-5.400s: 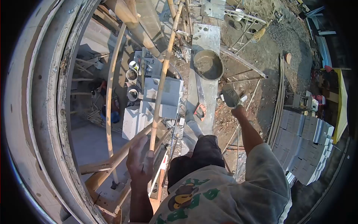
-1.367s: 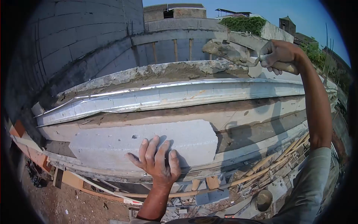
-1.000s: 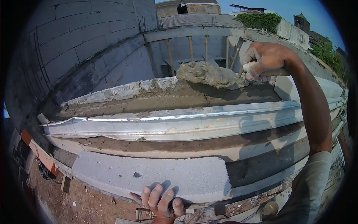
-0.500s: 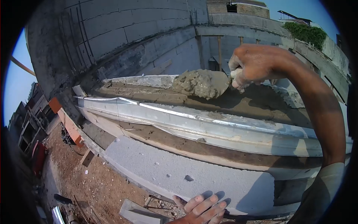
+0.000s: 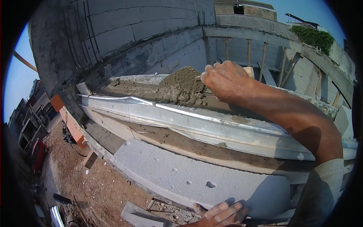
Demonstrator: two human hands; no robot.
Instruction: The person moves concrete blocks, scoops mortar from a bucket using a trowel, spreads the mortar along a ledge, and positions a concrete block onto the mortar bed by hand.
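Observation:
My right hand [image 5: 227,80] is closed round the handle of a trowel [image 5: 186,77], whose blade is tipped on its side over the wall top. Wet mortar [image 5: 181,94] lies below and against the blade, in the channel behind a long metal profile [image 5: 196,117]. My left hand [image 5: 223,215] rests with its fingers spread on the near edge of a pale grey block [image 5: 196,178] at the bottom of the view. The block lies lengthwise on the ledge in front of the profile.
A grey block wall [image 5: 147,22] with upright rebar rises at the back left. Wooden props [image 5: 249,53] stand beyond the wall top. Far below at the left are reddish ground [image 5: 98,185], an orange board [image 5: 72,125] and a red vehicle [image 5: 39,155].
My right hand has turned over and moved slightly left, tipping the trowel, and mortar has come down onto the wall top. My left hand stays on the block.

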